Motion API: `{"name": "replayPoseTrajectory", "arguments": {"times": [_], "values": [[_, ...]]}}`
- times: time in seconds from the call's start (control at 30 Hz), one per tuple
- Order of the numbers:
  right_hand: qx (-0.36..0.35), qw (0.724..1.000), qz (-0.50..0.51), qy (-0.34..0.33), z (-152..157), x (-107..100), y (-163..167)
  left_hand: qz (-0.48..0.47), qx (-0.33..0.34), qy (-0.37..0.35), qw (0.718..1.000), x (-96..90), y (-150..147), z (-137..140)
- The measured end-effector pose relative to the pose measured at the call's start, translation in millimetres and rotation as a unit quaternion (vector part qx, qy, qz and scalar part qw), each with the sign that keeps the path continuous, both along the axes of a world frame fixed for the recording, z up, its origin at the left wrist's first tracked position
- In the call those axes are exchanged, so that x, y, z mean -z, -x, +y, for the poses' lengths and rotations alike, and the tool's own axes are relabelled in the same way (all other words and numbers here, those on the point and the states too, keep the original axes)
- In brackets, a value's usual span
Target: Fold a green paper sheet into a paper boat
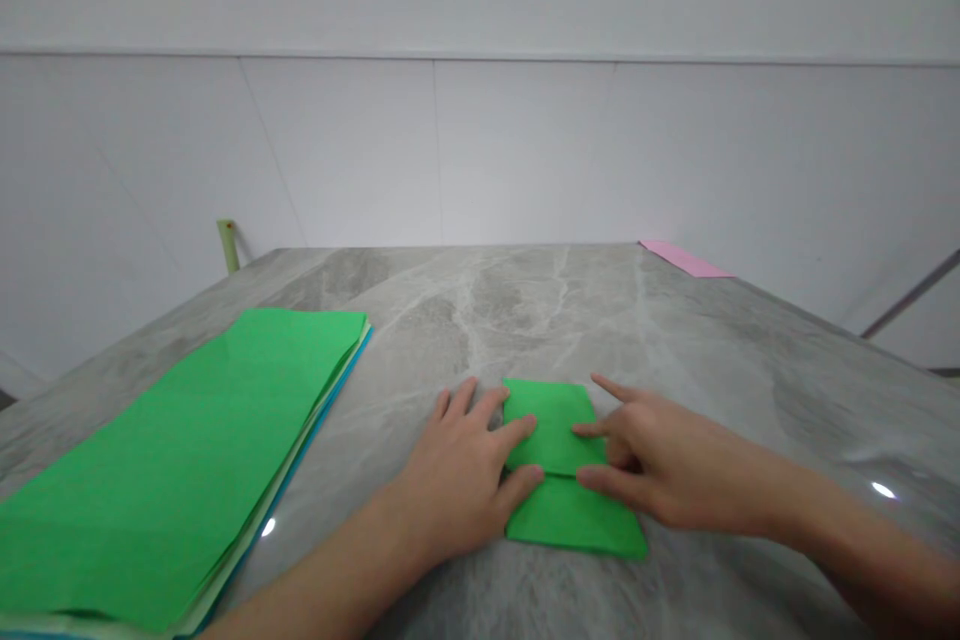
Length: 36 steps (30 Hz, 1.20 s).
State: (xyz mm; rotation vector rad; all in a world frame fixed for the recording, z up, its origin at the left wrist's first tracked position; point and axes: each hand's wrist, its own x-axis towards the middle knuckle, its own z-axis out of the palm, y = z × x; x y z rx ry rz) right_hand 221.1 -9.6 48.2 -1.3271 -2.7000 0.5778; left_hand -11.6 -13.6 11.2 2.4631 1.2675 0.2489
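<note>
Pink sheet (686,259) on grey marbled table (420,295)

Bright green folded paper (561,455), green-topped stack (202,450) with pale and blue layers, grey desk (510,305) with whitish marbled veins, pink sheet (686,259), white wall (517,145)

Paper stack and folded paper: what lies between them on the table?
In the head view, the left hand and forearm, over grey tabletop, lie between the stack and the folded paper.
</note>
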Motion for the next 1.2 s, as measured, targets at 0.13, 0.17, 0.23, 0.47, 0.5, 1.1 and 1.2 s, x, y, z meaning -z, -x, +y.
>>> {"name": "replayPoseTrajectory", "arguments": {"times": [0.13, 0.17, 0.23, 0.47, 0.5, 1.1, 1.2], "values": [[0.045, 0.997, -0.023, -0.054, 13.5, 20.9, 12.7, -0.057, -0.023, -0.014, 0.998, 6.1, 1.9, 8.4], [0.051, 0.996, -0.023, -0.065, 15.3, 24.2, 15.2, -0.068, -0.025, -0.015, 0.997, 7.6, 2.5, 10.2], [0.056, 0.996, -0.006, -0.071, 16.9, 28.7, 18.6, -0.082, -0.035, -0.016, 0.996, 9.8, 3.3, 11.9], [0.088, 0.992, 0.045, -0.075, 14.8, 38.2, 20.7, -0.079, -0.030, -0.007, 0.996, 8.7, 4.3, 7.4], [0.078, 0.993, 0.046, -0.075, 13.6, 37.9, 21.2, -0.074, -0.020, -0.010, 0.997, 7.8, 4.8, 7.6], [-0.130, 0.987, 0.077, -0.050, 20.1, 27.4, 14.1, -0.056, -0.080, -0.057, 0.994, 7.2, 10.9, 13.0], [-0.051, 0.986, 0.145, -0.068, 21.1, 33.7, 12.2, -0.072, -0.060, -0.049, 0.994, 8.1, 11.2, 13.8]]}}
